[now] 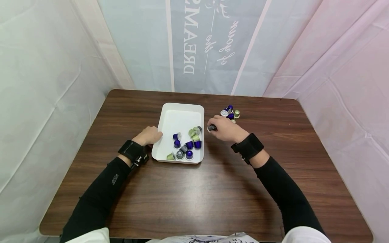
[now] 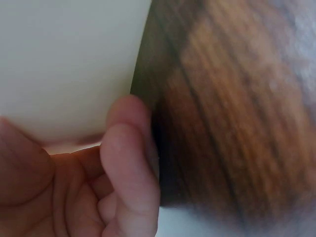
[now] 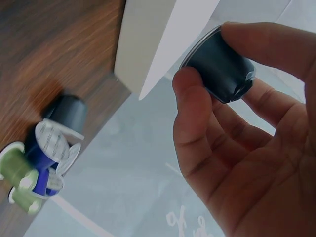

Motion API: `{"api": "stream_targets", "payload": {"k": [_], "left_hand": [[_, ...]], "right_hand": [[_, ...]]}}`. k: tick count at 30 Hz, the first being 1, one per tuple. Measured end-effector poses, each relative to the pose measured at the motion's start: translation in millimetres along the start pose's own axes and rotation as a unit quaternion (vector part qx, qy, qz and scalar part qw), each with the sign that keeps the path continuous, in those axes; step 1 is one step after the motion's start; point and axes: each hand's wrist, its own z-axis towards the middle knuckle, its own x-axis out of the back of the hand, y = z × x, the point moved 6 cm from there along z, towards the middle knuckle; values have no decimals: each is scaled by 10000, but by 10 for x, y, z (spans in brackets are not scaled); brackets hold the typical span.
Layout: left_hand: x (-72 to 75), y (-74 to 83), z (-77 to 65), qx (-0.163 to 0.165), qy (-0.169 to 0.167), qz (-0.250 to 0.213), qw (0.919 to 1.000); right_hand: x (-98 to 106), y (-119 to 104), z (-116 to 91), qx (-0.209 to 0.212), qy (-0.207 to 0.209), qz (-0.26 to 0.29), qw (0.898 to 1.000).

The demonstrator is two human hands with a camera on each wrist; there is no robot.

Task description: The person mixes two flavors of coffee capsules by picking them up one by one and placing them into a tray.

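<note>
Head view: a smooth white rounded-rectangular tray (image 1: 171, 116) rests on a brown wood-grain tabletop (image 1: 170, 199). The left hand (image 1: 148, 135) grips its rim at nine o'clock. Just beyond its three o'clock wall, the right hand (image 1: 224, 129) pinches one dark, glossy, cup-shaped capsule (image 3: 219, 66) between thumb and finger. Inside, mostly toward five o'clock, lie five shiny blue capsules (image 1: 197, 144), at least three grey capsules (image 1: 180, 155) and several pale green capsules (image 1: 196, 138), overlapping too closely to count. At two o'clock from the tray sits a loose capsule heap (image 1: 231, 115), two of them green.
</note>
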Motion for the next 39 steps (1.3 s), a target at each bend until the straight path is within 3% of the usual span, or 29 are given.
{"api": "stream_targets", "payload": {"k": [14, 27, 39], "left_hand": [[27, -8, -4, 35, -2, -4, 10000], [12, -26, 7, 30, -43, -69, 10000], [-2, -25, 8, 26, 0, -113, 9999]], "right_hand": [[-89, -277, 192, 200, -155, -5, 9997], [-312, -473, 404, 183, -621, -270, 9975], [-448, -588, 512, 539, -756, -435, 9947]]}}
